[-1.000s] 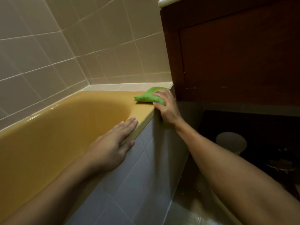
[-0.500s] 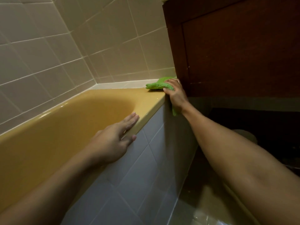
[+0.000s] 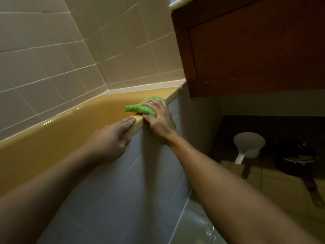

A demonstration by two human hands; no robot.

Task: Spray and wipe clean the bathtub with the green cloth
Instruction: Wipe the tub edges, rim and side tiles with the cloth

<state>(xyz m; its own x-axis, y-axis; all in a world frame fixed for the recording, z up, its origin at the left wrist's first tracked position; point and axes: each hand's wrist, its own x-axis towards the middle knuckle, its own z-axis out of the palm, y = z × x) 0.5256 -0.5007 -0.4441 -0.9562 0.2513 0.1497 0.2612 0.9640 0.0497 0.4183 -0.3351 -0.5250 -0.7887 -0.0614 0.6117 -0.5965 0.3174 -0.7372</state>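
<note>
The right hand (image 3: 159, 117) holds the green cloth (image 3: 140, 108) under bent fingers on the bathtub (image 3: 52, 131) rim, its length trailing left past them, just beyond the flat, empty fingers of the left hand (image 3: 114, 136).

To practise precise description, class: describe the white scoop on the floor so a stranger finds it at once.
Find the dark wooden cabinet right of the yellow bathtub. Below it, on the tiled floor, sits the white scoop with a short handle; its neighbour, a pan, is dark.
</note>
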